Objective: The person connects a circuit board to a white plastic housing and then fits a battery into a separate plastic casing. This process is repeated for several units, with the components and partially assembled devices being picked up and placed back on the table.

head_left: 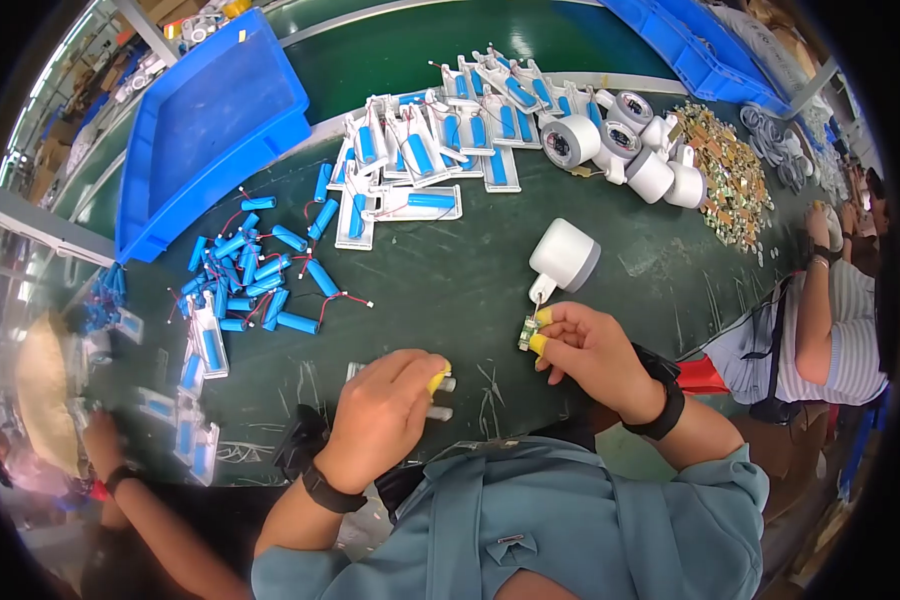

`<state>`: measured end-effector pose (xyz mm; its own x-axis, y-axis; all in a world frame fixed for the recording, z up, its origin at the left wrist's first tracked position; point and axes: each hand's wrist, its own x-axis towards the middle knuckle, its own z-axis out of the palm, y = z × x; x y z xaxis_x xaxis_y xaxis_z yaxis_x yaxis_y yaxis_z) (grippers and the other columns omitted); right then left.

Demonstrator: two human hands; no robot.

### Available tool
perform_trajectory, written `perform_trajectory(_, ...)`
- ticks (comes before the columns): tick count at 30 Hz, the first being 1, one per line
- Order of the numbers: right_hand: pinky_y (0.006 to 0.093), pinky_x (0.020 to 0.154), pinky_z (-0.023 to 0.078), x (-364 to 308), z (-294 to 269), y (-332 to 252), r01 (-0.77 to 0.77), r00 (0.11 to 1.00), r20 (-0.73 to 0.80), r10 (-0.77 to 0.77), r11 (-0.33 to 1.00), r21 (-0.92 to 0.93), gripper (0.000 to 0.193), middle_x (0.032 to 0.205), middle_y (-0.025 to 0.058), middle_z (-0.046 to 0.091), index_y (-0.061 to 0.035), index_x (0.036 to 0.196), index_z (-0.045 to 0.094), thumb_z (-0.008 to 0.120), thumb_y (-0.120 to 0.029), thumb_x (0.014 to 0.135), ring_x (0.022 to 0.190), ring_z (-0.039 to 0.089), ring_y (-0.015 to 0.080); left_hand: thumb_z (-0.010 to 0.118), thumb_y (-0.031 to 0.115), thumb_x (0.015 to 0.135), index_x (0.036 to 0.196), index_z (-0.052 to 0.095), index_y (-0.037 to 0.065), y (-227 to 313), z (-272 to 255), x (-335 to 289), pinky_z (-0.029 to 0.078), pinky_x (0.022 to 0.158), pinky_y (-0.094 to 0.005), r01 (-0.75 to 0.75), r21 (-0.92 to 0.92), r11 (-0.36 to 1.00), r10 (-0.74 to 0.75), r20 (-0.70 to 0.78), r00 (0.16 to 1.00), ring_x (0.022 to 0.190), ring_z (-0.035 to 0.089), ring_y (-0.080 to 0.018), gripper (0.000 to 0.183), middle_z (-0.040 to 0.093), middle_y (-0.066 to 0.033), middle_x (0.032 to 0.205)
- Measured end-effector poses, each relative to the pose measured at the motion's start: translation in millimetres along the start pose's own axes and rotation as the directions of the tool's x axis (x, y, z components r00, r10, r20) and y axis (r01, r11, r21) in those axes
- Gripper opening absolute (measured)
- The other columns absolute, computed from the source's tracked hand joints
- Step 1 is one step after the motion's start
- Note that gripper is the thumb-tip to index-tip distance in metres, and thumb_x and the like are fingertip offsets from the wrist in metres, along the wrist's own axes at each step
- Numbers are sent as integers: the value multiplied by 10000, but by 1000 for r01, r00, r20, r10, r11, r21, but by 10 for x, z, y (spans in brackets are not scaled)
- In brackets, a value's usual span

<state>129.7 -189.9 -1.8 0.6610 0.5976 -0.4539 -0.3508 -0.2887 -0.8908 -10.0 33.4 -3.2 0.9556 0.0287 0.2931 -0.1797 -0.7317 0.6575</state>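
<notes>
My right hand, with yellow finger covers on thumb and forefinger, pinches a small green circuit board. Just beyond the board lies a white and grey round lamp head; a short wire seems to run from its hinge tab to the board. My left hand is closed low over the table, its fingertips pressed together, one in a yellow cover. White plastic pieces show from under that hand, mostly hidden by it. Whether its fingers grip them or something smaller is not visible.
Blue wired battery cells lie heaped at left, white holders with blue cells at the back. Several lamp heads and a circuit-board pile are at back right. A blue tray stands far left. Co-workers' arms flank both sides.
</notes>
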Motion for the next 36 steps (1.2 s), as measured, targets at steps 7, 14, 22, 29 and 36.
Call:
perform_trajectory(7,220,592,525,39,25,-30,-36,998,60,37,999,-20,197,859,38,660,4,1103,606,577,-67,922,735,642,83,606,-14,794,1000,587,34,80,178,167,501,674,-420,49,-65,997,-47,32,998,790,618,-329,213,618,-123,875)
perform_trajectory(14,230,654,537,1,115,48,37,952,305,-6,995,-95,268,963,64,664,-18,1221,511,518,-63,956,810,680,118,612,11,799,1041,568,14,101,276,260,458,580,-343,119,-142,983,-106,98,989,636,541,-232,246,570,-103,840)
perform_trajectory(22,253,749,561,32,132,165,-31,934,357,-25,988,150,168,984,76,661,9,1148,544,498,-65,1005,876,687,147,615,31,794,1030,542,14,93,298,287,477,620,-373,101,-150,984,-82,130,988,707,579,-274,247,586,-117,856)
perform_trajectory(29,239,698,564,-5,173,123,-10,947,319,-17,997,83,176,963,65,671,9,1143,586,509,-51,997,821,686,128,603,84,825,1039,525,16,81,169,331,491,650,-401,243,-209,947,-167,325,931,787,616,-327,238,599,-134,863)
perform_trajectory(36,236,593,542,-21,218,176,242,954,210,-212,962,-127,148,889,75,650,9,1041,636,523,-1,946,728,683,119,554,87,885,994,570,8,-35,76,478,433,587,-293,422,-373,826,-193,517,834,657,551,-145,136,592,-63,758)
